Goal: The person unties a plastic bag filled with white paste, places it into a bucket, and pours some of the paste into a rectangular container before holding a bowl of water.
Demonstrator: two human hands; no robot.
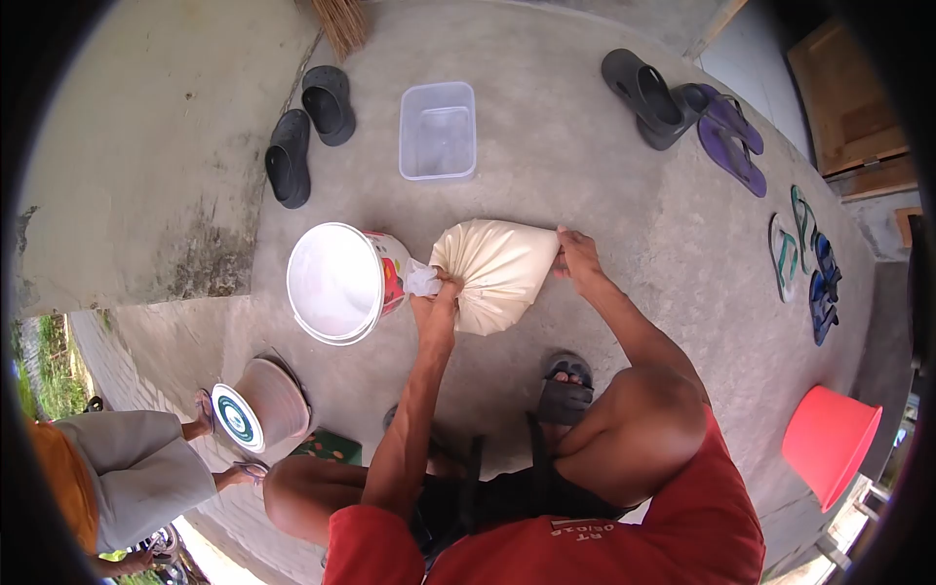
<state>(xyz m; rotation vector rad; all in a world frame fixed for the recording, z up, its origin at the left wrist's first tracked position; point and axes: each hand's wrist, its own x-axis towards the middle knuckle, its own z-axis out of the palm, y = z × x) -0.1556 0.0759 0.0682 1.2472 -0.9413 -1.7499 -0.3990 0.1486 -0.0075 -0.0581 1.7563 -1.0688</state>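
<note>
A white plastic bucket [336,283] stands beside a bulging cream bag [502,273]; left fingers [448,287] grip its neck, right fingers [565,240] its corner.

Grey concrete floor [634,214], stained pale wall [146,146], brown wooden panel [846,102]

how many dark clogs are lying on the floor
4. Two at the upper left: a nearer clog and a farther clog. Two overlapping at the upper right: an upper clog and a lower clog.
</note>
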